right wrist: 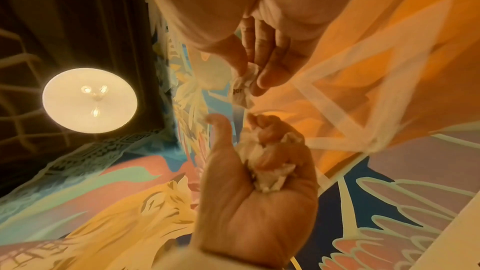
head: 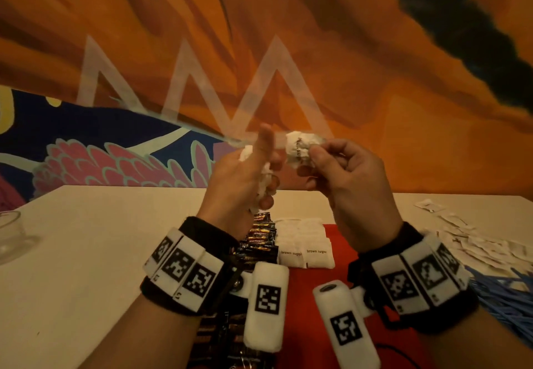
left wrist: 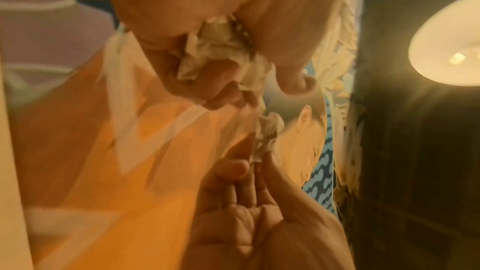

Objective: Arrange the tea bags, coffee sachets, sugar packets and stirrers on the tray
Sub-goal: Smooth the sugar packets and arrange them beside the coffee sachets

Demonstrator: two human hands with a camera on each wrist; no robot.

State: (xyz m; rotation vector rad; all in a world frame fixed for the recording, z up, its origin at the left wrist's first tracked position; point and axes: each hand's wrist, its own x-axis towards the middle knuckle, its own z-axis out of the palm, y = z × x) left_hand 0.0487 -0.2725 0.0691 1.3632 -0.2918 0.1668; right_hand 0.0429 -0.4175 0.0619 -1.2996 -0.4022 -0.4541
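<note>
Above the tray (head: 340,256) | left hand (head: 239,184) fisted on crumpled packets (head: 264,181) | right hand (head: 346,178) pinches a crushed sugar packet (head: 300,149) | risk — torn paper spills sugar onto arranged rows (head: 305,249) — squeezing harder would cause it

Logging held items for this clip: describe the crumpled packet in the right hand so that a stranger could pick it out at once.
Start at the red tray on the pale table, then look up to the two raised hands above it. The right hand pinches a crumpled white packet at its fingers. Unlike the flat brown sugar packets in rows on the tray, it is balled up and held in the air.
</note>
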